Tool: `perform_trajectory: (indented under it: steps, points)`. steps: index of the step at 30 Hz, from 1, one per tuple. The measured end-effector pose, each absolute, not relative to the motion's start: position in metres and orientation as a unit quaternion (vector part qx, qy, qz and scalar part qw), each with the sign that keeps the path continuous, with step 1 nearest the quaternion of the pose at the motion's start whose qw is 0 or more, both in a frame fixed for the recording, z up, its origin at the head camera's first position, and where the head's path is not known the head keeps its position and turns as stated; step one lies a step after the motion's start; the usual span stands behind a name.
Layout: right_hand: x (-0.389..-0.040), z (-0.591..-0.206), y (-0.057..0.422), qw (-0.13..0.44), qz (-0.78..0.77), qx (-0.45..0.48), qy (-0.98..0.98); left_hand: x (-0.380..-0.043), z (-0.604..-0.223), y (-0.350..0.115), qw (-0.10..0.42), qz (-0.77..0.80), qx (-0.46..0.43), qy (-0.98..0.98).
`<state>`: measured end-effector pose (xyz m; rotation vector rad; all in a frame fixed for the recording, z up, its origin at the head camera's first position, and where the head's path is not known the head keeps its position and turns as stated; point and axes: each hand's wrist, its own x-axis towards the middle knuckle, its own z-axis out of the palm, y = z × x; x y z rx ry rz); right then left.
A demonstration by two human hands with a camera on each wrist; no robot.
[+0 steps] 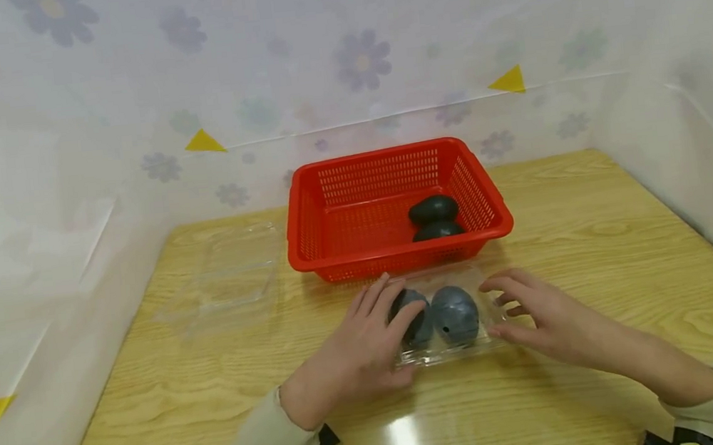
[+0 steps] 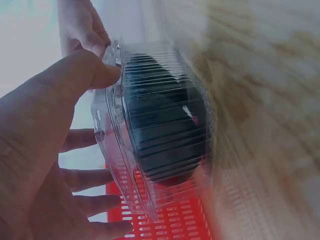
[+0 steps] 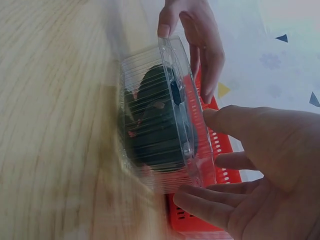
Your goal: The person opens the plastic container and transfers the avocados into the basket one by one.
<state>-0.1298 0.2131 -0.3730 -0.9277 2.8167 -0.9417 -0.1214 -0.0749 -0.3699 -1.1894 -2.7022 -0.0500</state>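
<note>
A clear plastic clamshell box (image 1: 440, 356) lies on the table with its lid down, two dark avocados (image 1: 456, 315) side by side inside. Over the box's left part spreads my left hand (image 1: 368, 339), its fingers fairly straight above the lid. In the left wrist view its thumb (image 2: 102, 75) touches the box's rim. At the right end is my right hand (image 1: 549, 318), fingers apart and slightly bent, fingertips at the box's edge. The right wrist view shows these fingers (image 3: 210, 200) beside the lid rim, not wrapped around it.
Behind the box stands a red plastic basket (image 1: 398, 256) with two more dark avocados (image 1: 434, 209) in its right part. Another clear clamshell box (image 1: 232, 270) lies opened out at the left. Flower-printed white sheeting (image 1: 315, 62) walls the wooden table (image 1: 187, 403).
</note>
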Motion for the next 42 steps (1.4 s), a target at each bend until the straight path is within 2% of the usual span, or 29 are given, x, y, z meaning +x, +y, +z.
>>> perform_trajectory:
  steps: [9, 21, 29, 37, 42]
  points:
    - [-0.127, -0.379, 0.207, 0.043, -0.342, -0.278, 0.896, -0.124, -0.366, -0.075, 0.066, 0.007, -0.384, -0.921]
    - [-0.130, -0.383, 0.219, 0.127, -0.391, -0.264, 0.873, -0.125, -0.363, -0.074, 0.081, 0.010, -0.392, -0.916]
    - [-0.131, -0.386, 0.221, 0.110, -0.372, -0.286, 0.876, -0.125, -0.366, -0.070, 0.119, 0.016, -0.407, -0.906]
    - [-0.130, -0.390, 0.221, 0.110, -0.378, -0.286, 0.874, -0.121, -0.374, -0.060, 0.210, -0.021, -0.498, -0.841]
    - [-0.130, -0.387, 0.220, 0.116, -0.373, -0.280, 0.877, -0.117, -0.375, -0.056, 0.250, -0.011, -0.514, -0.821]
